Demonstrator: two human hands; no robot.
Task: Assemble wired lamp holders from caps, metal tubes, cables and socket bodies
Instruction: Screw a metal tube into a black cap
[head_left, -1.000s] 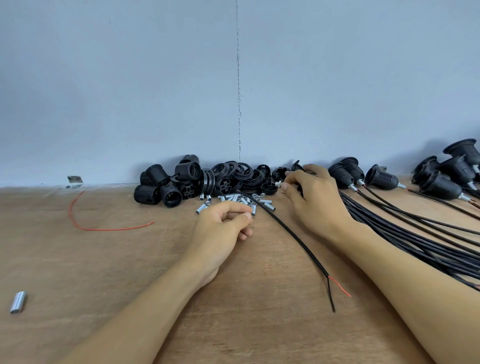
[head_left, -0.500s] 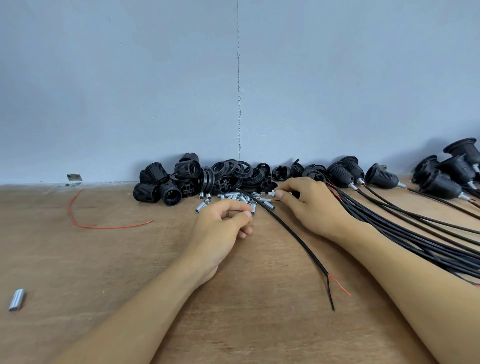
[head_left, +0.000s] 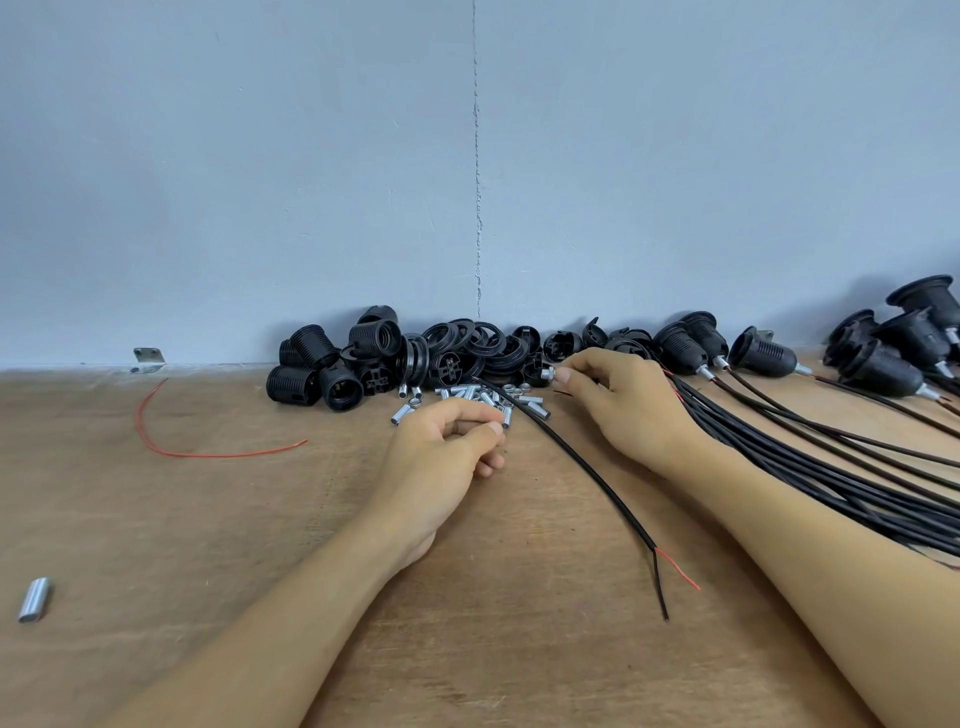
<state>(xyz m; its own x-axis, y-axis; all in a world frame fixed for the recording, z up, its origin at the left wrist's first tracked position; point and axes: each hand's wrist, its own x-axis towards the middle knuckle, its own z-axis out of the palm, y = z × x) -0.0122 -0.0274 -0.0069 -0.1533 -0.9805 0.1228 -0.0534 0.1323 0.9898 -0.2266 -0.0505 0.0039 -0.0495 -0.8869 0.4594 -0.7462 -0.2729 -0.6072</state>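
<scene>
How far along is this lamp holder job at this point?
Done: several wired lamp holders lie at right. In hand: the right hand pinches a metal tube; the left hand rests curled beside a loose cable. Remaining: piles of socket bodies, caps, loose tubes and bundled cables.

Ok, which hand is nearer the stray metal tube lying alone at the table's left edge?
Left. The left hand rests by the tube pile, right of the stray metal tube; the right hand, pinching a small tube, is farther right again, near the cables.
</scene>
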